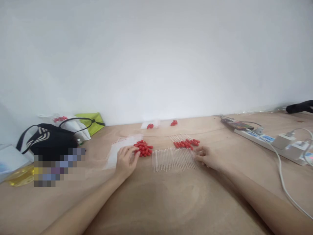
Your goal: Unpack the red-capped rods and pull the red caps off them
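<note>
A heap of small red rubber bulbs (146, 149) lies on the wooden table, and my left hand (126, 160) is at its left side with thumb and forefinger closed on one red bulb. To the right of the heap, thin clear tubes (173, 160) lie side by side in a row. My right hand (205, 156) is at the right end of that row, fingers pinched together at a tube's upper end; the grip is partly blurred. Behind the row lie several tubes with red bulbs (187, 143) at their near ends. Flat clear plastic bags (116, 151) lie left of the heap.
Near the wall, small bags (156, 124) lie with a few red bulbs (174, 122) beside them. A black bag (52, 140), a green bag (94, 124) and a yellow bottle (21, 176) stand left. On the right are a phone (237, 124) and a white power strip (266, 142) with cables.
</note>
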`<state>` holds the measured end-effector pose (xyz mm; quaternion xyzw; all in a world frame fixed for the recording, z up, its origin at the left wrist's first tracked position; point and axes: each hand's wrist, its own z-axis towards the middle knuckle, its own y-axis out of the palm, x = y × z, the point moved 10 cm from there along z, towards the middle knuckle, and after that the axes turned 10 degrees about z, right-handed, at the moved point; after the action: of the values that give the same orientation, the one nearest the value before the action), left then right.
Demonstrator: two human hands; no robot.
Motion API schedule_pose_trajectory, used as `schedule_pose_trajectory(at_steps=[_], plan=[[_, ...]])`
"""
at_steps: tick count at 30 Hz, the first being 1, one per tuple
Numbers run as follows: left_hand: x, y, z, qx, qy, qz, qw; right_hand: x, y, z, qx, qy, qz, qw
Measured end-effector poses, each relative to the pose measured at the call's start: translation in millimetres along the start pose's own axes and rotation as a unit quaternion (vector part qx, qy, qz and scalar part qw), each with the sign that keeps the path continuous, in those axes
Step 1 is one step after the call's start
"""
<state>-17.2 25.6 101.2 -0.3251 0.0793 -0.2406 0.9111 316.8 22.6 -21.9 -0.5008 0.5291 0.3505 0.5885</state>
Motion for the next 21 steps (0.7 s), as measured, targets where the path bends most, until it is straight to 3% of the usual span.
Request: schedule_pose_trajectory(at_steps=[3, 8, 15, 21], plan=[[23, -7.6, -14, 0.018, 0.068, 0.002, 0.998, -17, -9, 3, 0.031, -0.059, -0.089, 0.994], [30, -4.0, -13, 0.006, 0.096, -0.007, 0.995, -46, -21, 13, 0.087, -0.096, -0.209, 0.969], [30, 2.5, -16, -0.023, 0.105, -0.025, 0.994, -59, 13, 28, 0.031, -0.103, -0.321, 0.941], [30, 5.6, -16, -0.031, 0.109, -0.034, 0.993, -50, 15, 33, 0.045, -0.103, -0.310, 0.944]])
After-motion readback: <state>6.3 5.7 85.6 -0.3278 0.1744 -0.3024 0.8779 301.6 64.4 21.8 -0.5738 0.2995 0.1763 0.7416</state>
